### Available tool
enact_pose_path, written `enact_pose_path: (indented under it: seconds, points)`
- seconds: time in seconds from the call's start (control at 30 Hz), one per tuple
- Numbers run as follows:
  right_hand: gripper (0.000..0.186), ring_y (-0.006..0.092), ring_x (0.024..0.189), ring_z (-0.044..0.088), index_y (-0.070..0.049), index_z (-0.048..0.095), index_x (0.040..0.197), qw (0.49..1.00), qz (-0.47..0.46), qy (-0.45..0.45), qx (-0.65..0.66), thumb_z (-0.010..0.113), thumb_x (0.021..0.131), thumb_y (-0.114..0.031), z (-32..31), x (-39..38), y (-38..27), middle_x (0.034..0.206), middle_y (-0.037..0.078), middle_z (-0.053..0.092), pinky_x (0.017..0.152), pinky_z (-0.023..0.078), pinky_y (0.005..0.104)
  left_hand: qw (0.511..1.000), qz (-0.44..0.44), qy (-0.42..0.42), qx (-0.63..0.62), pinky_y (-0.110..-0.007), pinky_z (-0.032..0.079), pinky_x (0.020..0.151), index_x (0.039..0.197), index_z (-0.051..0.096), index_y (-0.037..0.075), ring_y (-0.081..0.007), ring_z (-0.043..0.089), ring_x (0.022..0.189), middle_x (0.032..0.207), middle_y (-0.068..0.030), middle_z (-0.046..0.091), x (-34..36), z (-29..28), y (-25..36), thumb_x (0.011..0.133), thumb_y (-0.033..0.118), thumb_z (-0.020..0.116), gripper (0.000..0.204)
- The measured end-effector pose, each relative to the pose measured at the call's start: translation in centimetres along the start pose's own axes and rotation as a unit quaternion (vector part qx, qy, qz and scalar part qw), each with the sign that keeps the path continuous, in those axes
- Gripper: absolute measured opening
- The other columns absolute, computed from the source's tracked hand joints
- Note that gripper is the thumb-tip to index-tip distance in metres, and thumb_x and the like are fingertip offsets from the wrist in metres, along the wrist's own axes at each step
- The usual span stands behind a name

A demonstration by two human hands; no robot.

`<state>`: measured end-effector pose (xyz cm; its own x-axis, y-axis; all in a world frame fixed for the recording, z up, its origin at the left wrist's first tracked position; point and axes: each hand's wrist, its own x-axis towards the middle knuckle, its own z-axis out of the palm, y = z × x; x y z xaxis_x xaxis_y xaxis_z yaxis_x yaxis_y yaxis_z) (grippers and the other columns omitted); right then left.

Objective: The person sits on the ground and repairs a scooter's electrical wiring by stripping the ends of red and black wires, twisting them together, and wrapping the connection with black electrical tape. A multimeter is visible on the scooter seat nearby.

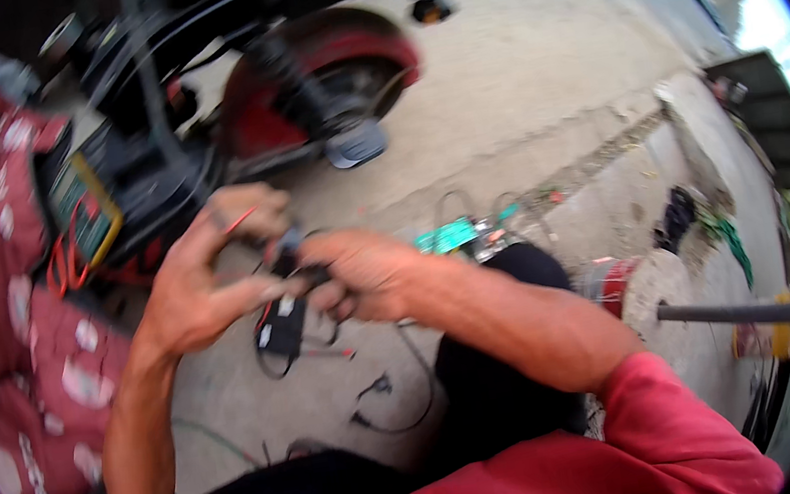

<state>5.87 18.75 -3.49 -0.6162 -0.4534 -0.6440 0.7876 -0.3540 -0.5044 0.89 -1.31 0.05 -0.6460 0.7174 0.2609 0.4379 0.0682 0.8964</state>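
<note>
One small dark part (pixel 285 254), blurred, sits between two hands just left of the frame's centre. The right hand (pixel 358 270) holds it with curled fingers. The left hand (pixel 210 263) has thumb and fingers spread around its left side; blur leaves me unable to tell whether they grip it. One short red wire (pixel 240 220) shows against the left hand's fingers.

Just below the hands, one black box (pixel 280 332) lies on the concrete floor (pixel 510 59). Lower and to its right is one black cord (pixel 424 384), curving beside a dark plug (pixel 377 386). Right of centre lies one green packet (pixel 446 237).

At the upper left, one yellow-edged meter (pixel 87 209) has red leads (pixel 68 258) looping down. A vehicle with one visible red-guarded wheel (pixel 362 85) fills the upper middle. One red patterned cloth (pixel 19 300) covers the left edge; one dark pole (pixel 747 311) reaches in at right.
</note>
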Motion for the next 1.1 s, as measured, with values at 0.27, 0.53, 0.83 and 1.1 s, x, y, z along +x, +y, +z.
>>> enact_pose_path:
  seconds: [0.27,0.53,0.83,1.1]
  points:
    - [0.014,0.0041,0.056,0.045,-0.01,0.059,0.1,0.999,0.026,-0.017,0.017,0.051,0.098,-0.021,1.4,-0.9,0.3,0.081,0.0,0.061,0.047,0.028,0.0204,0.997,-0.07,-0.024,0.014,-0.031,0.049,0.085,0.12,0.064,0.004,-0.0155,0.056,0.104,0.133,-0.0123,0.053,-1.9,-0.7,-0.6,0.077,0.015,0.076,0.046]
    - [0.018,0.0131,0.068,0.058,-0.007,0.058,0.104,0.995,-0.06,0.055,-0.063,0.057,0.095,-0.022,1.7,-2.2,0.5,0.084,0.004,0.061,0.057,0.041,0.0249,0.988,-0.139,0.006,0.072,-0.025,0.044,0.068,0.115,0.066,0.003,-0.0102,0.056,0.082,0.098,-0.0024,0.057,-2.5,0.0,-0.3,0.078,0.022,0.077,0.043]
    - [0.018,0.011,0.074,0.063,0.002,0.055,0.101,0.933,-0.224,0.06,-0.275,0.06,0.094,-0.015,2.0,-2.7,0.5,0.084,0.006,0.065,0.067,0.05,0.0265,0.988,-0.126,-0.002,0.088,-0.028,0.048,0.071,0.114,0.064,0.0,-0.0152,0.057,0.086,0.099,-0.0055,0.055,-3.7,-0.3,-0.2,0.075,0.025,0.077,0.048]
    - [0.021,0.0086,0.073,0.061,0.004,0.066,0.106,0.813,-0.385,0.098,-0.426,0.065,0.094,-0.013,2.2,-2.0,1.3,0.082,0.007,0.067,0.064,0.05,0.0282,0.977,-0.161,-0.01,0.137,-0.032,0.05,0.073,0.11,0.064,-0.003,-0.0186,0.059,0.085,0.096,-0.0084,0.055,-3.4,0.1,0.8,0.077,0.025,0.075,0.046]
